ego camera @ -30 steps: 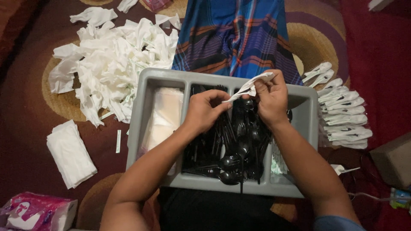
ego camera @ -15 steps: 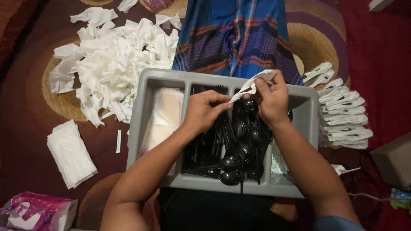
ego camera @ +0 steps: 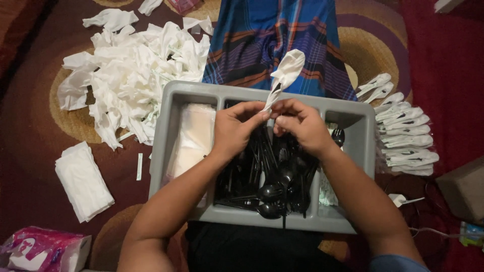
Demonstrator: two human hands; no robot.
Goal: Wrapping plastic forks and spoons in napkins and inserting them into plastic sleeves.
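Head view. Both hands, the left hand (ego camera: 237, 126) and right hand (ego camera: 301, 127), meet above the middle compartment of the grey plastic divided tray (ego camera: 176, 100), pinching the lower end of a white napkin-wrapped utensil (ego camera: 285, 75). A second earlier the bundle lay nearly level between the hands; it now stands upright, so the wrap appears finished or nearly so. Loose black plastic spoons (ego camera: 275, 176) fill that compartment; finished white bundles (ego camera: 406, 136) lie right of the tray.
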